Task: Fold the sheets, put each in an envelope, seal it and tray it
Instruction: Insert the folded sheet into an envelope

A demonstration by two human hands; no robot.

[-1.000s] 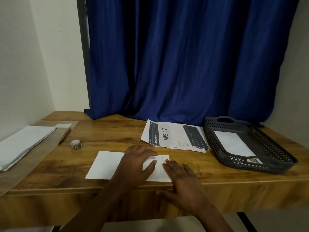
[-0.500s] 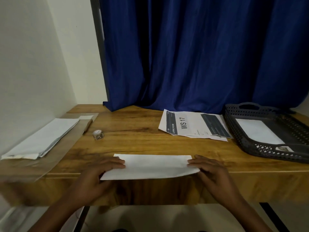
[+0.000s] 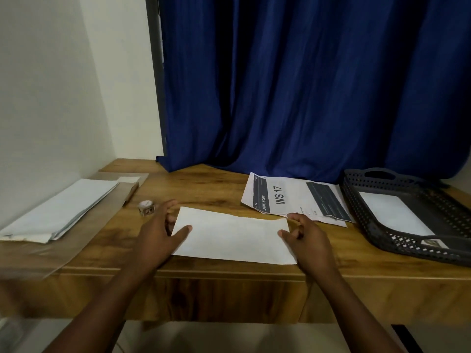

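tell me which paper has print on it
The sheet marked WS 17, left of the tray; the front paper, left pile and tray paper look blank.

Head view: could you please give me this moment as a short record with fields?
Held item: white paper, at the front of the table
Left hand: grips its left end, thumb on top
Right hand: pinches its right end
Tray: black, at right, one white envelope inside
Far left: stack of white sheets; tape roll

Gripping its ends, my left hand (image 3: pixel 158 233) and right hand (image 3: pixel 305 238) have shifted the folded white paper sheet (image 3: pixel 233 235) off the wooden table (image 3: pixel 204 189) front edge, toward frame centre.
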